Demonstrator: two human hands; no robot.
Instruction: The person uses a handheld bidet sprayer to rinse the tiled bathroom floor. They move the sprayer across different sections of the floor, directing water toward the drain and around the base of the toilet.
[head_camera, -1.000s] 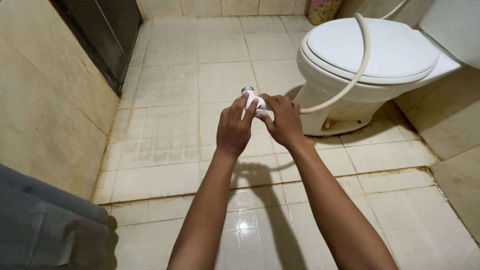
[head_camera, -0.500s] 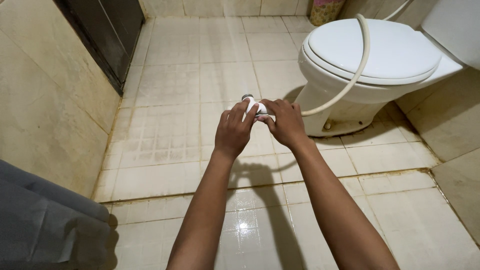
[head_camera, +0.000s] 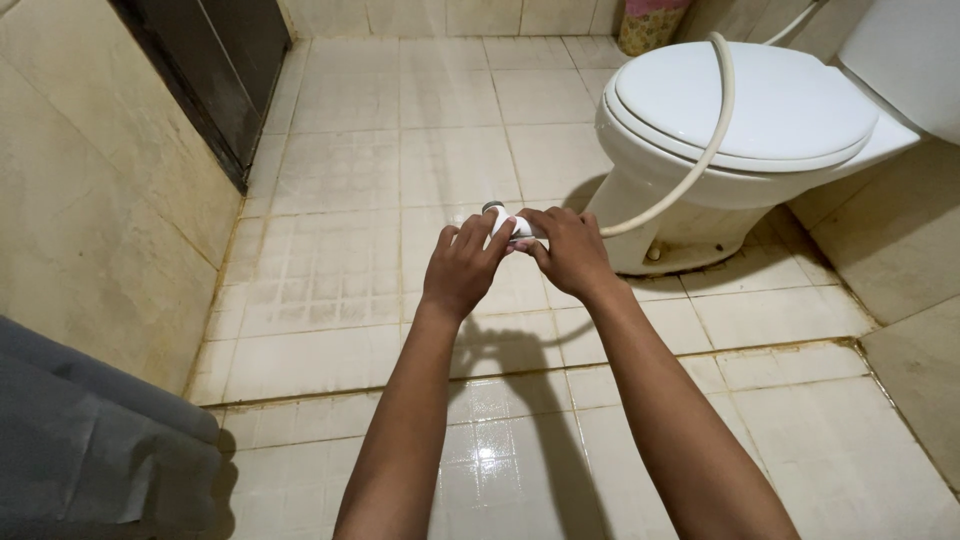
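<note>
Both hands — left hand (head_camera: 462, 272), right hand (head_camera: 567, 250) — grip a white sprayer head (head_camera: 505, 222) beside the toilet (head_camera: 745, 130).

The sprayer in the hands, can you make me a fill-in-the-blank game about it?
1. Both hands, left hand and right hand, hold a small white ____.
2. The hose lies across the closed lid of the ____.
3. The floor is covered in pale ____.

Missing words: sprayer; toilet; tiles
</note>
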